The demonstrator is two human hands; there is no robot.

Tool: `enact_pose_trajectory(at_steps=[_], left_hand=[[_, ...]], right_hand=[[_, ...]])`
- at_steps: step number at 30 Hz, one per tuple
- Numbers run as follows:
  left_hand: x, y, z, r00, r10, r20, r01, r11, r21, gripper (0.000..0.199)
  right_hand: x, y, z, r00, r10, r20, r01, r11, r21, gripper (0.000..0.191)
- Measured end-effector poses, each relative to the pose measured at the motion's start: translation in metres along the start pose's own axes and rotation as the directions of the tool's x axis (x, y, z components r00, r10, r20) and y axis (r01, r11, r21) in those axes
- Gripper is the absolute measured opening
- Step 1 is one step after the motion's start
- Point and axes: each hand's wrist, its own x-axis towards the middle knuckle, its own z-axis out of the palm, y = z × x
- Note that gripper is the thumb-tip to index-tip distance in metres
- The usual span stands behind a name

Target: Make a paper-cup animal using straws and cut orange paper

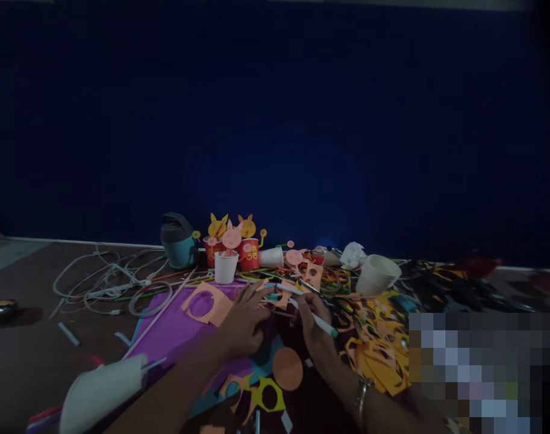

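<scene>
My right hand [317,322] is closed around a white marker pen [323,325] with a green end, slanting across the fingers. Beside it, my left hand [247,316] reaches over the paper pieces with its fingers stretched out; what lies under the fingertips is partly hidden. An orange sheet with a round hole [221,300] lies to the left of that hand, on purple paper [166,334]. Nearer to me are a plain orange paper circle [287,369] and a yellow cut-out scrap [260,390].
Behind the hands stand a white paper cup [225,271] and red cups [249,256] bearing paper animal heads. A teal device [179,246] and tangled white cables [107,283] are at left. Orange and yellow scraps [378,367] pile up at right, near a tilted cup [375,277].
</scene>
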Motion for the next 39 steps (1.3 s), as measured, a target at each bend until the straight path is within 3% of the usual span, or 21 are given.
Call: enact_pose_trajectory(at_steps=[4, 8, 14, 19, 23, 26, 27, 29, 32, 34, 36, 39], left_hand=[[0.0, 0.011, -0.001, 0.998, 0.065, 0.009, -0.066, 0.996, 0.058, 0.033], [0.0, 0.006, 0.004, 0.999, 0.039, 0.004, -0.039, 0.995, 0.088, 0.032], [0.001, -0.005, 0.005, 0.985, -0.058, -0.164, 0.067, 0.996, 0.054, 0.046], [0.002, -0.01, 0.005, 0.948, -0.168, -0.27, 0.171, 0.985, -0.013, 0.044], [0.002, -0.014, 0.007, 0.961, -0.175, -0.214, 0.179, 0.984, 0.001, 0.039], [0.002, -0.014, 0.007, 0.971, -0.167, -0.174, 0.171, 0.985, 0.011, 0.042], [0.002, -0.013, 0.008, 0.972, -0.163, -0.168, 0.168, 0.986, 0.016, 0.044], [0.001, -0.013, 0.009, 0.974, -0.158, -0.161, 0.164, 0.986, 0.027, 0.048], [0.001, -0.014, 0.011, 0.976, -0.156, -0.152, 0.163, 0.986, 0.034, 0.051], [0.001, -0.015, 0.011, 0.976, -0.155, -0.153, 0.162, 0.986, 0.032, 0.052], [0.001, -0.015, 0.012, 0.976, -0.155, -0.152, 0.162, 0.986, 0.031, 0.053], [0.002, -0.016, 0.012, 0.974, -0.168, -0.15, 0.174, 0.984, 0.025, 0.054]], right_hand=[[0.0, 0.001, 0.002, 1.0, -0.02, -0.01, 0.02, 0.999, -0.049, 0.03], [0.002, 0.007, 0.004, 0.999, -0.037, -0.033, 0.035, 0.998, -0.053, 0.03], [0.006, 0.015, -0.002, 0.992, -0.061, -0.11, 0.063, 0.998, 0.022, 0.028], [0.004, -0.003, -0.007, 0.967, -0.164, -0.196, 0.178, 0.983, 0.056, 0.023], [0.002, -0.014, -0.007, 0.99, -0.068, -0.124, 0.083, 0.99, 0.116, 0.026], [0.007, -0.017, -0.013, 0.994, -0.094, 0.055, 0.101, 0.987, -0.123, 0.027], [0.01, -0.018, -0.017, 0.977, -0.143, 0.156, 0.18, 0.949, -0.258, 0.023], [0.015, -0.023, -0.024, 0.914, -0.194, 0.356, 0.365, 0.773, -0.519, 0.013], [0.018, -0.032, -0.03, 0.844, -0.083, 0.53, 0.511, 0.424, -0.748, 0.031], [0.016, -0.038, -0.03, 0.819, 0.022, 0.574, 0.547, 0.273, -0.791, 0.045], [0.014, -0.041, -0.027, 0.81, 0.064, 0.583, 0.562, 0.199, -0.803, 0.048], [0.011, -0.038, -0.023, 0.807, 0.042, 0.589, 0.577, 0.157, -0.801, 0.042]])
